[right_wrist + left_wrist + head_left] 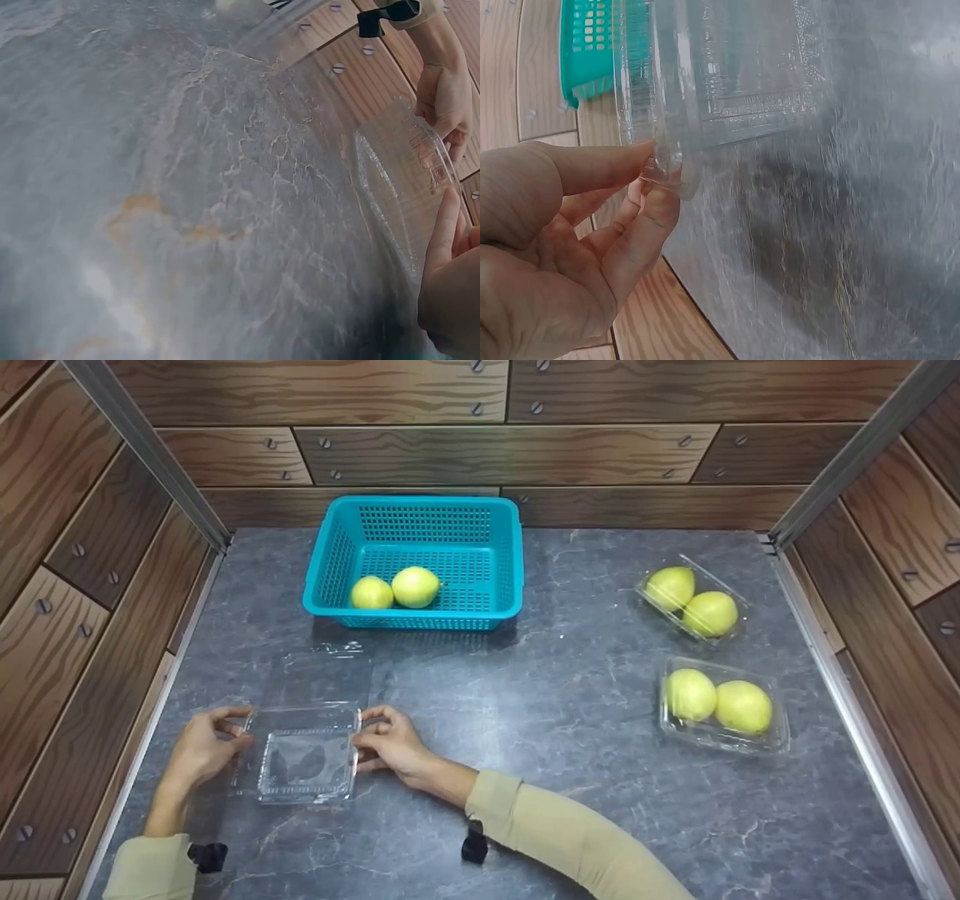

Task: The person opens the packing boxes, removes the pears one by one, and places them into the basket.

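A clear plastic clamshell container (307,765) is at the front left in the head view, its lid (319,679) folded back toward the basket. My left hand (204,746) pinches the container's left edge; in the left wrist view the thumb and fingertips (660,206) close on the clear rim. On the opposite side, my right hand (397,746) grips the right edge between thumb and fingers. The right wrist view shows its index finger (442,229) lying along the plastic wall. Through the clear base only the grey tabletop shows.
Behind the container stands a teal basket (412,619) with two yellow-green round fruits (415,586) inside. At the right, two clear clamshells (724,742) (694,559) each hold two similar fruits. Wood-patterned walls and metal rails (847,712) border the grey table (570,720).
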The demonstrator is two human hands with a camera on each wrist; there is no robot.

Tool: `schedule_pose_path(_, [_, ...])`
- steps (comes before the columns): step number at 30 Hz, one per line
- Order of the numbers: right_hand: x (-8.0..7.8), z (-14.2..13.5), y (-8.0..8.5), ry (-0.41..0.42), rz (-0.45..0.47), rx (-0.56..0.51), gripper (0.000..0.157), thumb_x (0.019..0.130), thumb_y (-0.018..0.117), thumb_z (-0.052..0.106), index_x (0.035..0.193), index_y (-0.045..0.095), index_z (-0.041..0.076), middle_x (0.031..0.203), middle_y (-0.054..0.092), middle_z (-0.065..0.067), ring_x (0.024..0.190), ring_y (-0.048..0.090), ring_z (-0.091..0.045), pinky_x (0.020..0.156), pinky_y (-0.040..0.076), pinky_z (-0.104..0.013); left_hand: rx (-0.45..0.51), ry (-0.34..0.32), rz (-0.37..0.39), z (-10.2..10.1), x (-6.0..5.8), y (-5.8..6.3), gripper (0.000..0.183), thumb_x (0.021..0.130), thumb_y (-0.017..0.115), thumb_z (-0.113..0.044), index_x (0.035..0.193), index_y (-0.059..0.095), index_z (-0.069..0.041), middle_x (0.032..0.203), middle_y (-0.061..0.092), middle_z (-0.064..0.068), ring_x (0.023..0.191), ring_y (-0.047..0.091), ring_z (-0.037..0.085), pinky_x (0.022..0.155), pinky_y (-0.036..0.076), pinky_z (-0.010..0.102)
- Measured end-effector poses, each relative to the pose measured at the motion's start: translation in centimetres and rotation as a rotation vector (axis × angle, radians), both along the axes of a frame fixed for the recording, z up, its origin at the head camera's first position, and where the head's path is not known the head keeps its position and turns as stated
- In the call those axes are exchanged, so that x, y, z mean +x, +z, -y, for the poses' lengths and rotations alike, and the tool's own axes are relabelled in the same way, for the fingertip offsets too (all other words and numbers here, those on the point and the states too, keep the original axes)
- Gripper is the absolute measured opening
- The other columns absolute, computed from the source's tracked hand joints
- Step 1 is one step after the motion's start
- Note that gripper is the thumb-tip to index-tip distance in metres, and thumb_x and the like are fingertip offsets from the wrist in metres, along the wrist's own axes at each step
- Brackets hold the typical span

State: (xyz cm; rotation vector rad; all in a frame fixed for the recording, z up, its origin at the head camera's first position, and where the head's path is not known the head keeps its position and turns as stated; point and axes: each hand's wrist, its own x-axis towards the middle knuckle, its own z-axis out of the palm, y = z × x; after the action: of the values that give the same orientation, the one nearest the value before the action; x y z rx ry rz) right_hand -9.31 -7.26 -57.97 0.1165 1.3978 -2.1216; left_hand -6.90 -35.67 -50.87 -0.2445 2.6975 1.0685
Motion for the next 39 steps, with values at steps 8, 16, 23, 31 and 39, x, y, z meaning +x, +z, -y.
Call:
schedule_pose_path(8, [0.0,1.2,0.2,0.015,0.005,-0.011,0.033,0.091,0.066,-0.011,0.118,0.057,0.005,0.085,0.064,-0.003,0.065,0.069,-0.014,0.061,0.067,-0.031,-0.005,0.018,0.001,1.3,0.0,-0.1,0.049,0.094,0.073,0.001,0.139,0.058,0.012,0.093,0.07,0.016,0.056,0.06,0.013,0.049,0.053,0.027])
schedule_pose_path(16, [0.1,1.9,0.2,0.044,0.002,-0.023,0.034,0.093,0.066,-0.011,0.121,0.057,0.005,0.083,0.063,-0.003,0.065,0.068,-0.014,0.064,0.068,-0.033,-0.012,0.013,0.039,2.1,0.1,0.2,0.048,0.096,0.069,0.0,0.141,0.057,0.01,0.092,0.067,0.013,0.059,0.062,0.017,0.049,0.056,0.03])
schedule_pose_path(23, [-0.1,2.4,0.1,0.051,-0.011,-0.016,0.034,0.093,0.066,-0.01,0.124,0.057,0.003,0.084,0.063,-0.002,0.064,0.069,-0.013,0.065,0.068,-0.034,-0.006,0.021,0.023,2.5,0.3,0.2,0.047,0.094,0.07,0.002,0.139,0.058,0.011,0.088,0.067,0.011,0.057,0.061,0.015,0.048,0.055,0.029])
schedule_pose_path(31, [-0.4,2.6,-0.1,0.041,-0.008,-0.014,0.036,0.092,0.069,-0.009,0.126,0.06,0.001,0.084,0.065,-0.003,0.065,0.07,-0.015,0.068,0.069,-0.036,-0.024,0.019,-0.007,2.5,0.5,0.1,0.051,0.094,0.071,0.001,0.142,0.055,0.013,0.096,0.07,0.018,0.058,0.061,0.014,0.048,0.053,0.025])
schedule_pose_path(39, [-0.5,2.1,0.1,-0.021,-0.02,0.022,0.038,0.094,0.072,0.0,0.129,0.06,-0.003,0.082,0.066,0.001,0.064,0.069,-0.011,0.065,0.067,-0.029,-0.12,0.032,0.016,1.6,0.5,0.7,0.072,0.103,0.068,-0.032,0.151,0.042,0.015,0.136,0.06,0.038,0.115,0.064,0.055,0.089,0.061,0.055])
